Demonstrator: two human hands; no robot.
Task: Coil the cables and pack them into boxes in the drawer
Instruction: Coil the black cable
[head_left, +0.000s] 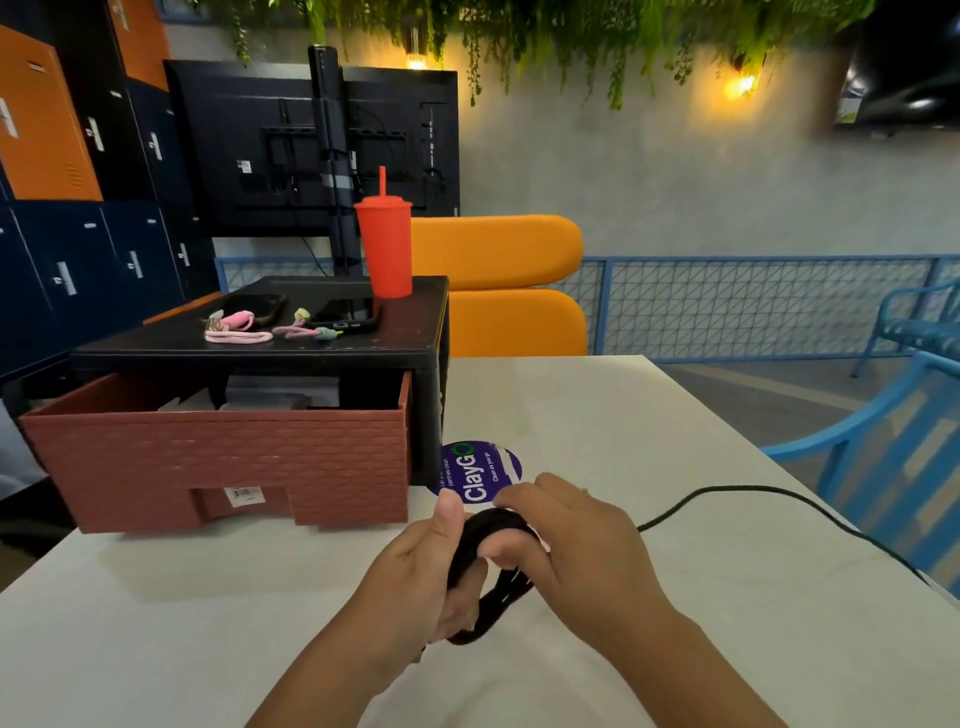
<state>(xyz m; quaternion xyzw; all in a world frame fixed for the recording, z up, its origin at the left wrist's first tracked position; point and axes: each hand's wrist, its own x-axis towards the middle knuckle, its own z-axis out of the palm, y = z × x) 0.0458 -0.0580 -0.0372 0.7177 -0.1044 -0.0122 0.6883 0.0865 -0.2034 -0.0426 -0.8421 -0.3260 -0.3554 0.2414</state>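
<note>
A black cable (475, 551) is wound in loops between both hands above the white table (208, 623). My left hand (421, 577) grips the coil, thumb up on its top. My right hand (576, 545) curls over the coil's upper right side, fingers hooked on the loops. The cable's loose tail (753, 491) runs right across the table and off its edge. The red-brown drawer (223, 462) stands pulled out of the black cabinet (260, 348), with pale boxes partly visible inside. Pink cables (239, 330) lie on the cabinet top.
A red tumbler with a straw (384, 244) and two dark phones (348, 314) stand on the cabinet top. A round purple sticker (478, 470) sits on the table beyond my hands. Blue chairs (878, 457) stand right of the table, an orange seat (498, 291) behind it.
</note>
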